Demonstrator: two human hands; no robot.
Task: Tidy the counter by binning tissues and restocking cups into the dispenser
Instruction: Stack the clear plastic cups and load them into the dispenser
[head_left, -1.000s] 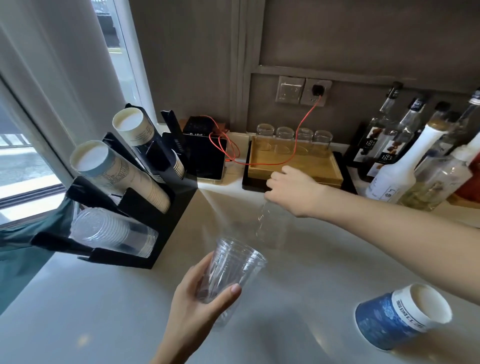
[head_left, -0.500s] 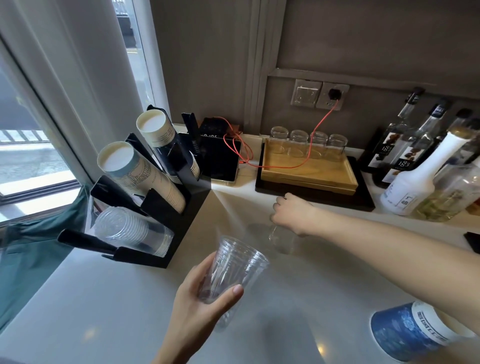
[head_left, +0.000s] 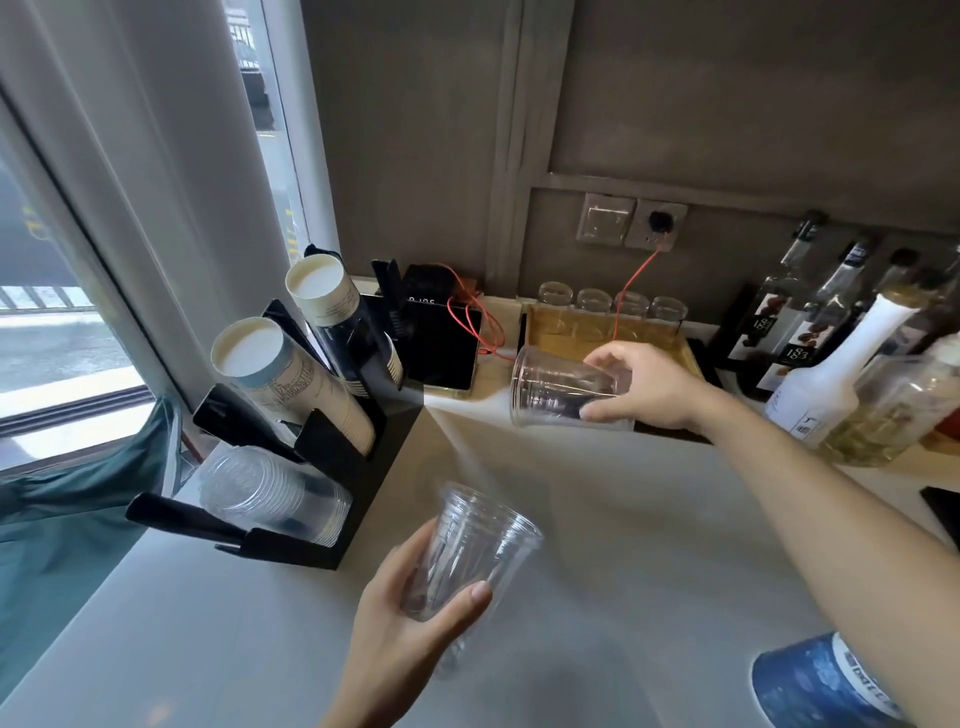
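Cups are in both my hands: my left hand (head_left: 410, 618) is wrapped round a clear cup (head_left: 470, 551), mouth tilted up, in front of the dispenser (head_left: 358, 467); my right hand (head_left: 644, 387) is clamped on a second clear cup (head_left: 561, 389) lying sideways in the air to the dispenser's right, mouth facing it. That black dispenser holds two paper-cup stacks (head_left: 296, 384) up top and a clear stack (head_left: 270, 493) in its lowest slot. Far right of the dispenser stand bottles (head_left: 795, 332) with labels reading "1883". A blue paper cup (head_left: 815, 686) lies on the counter (head_left: 597, 519) at the lower right; its print is too blurred to read.
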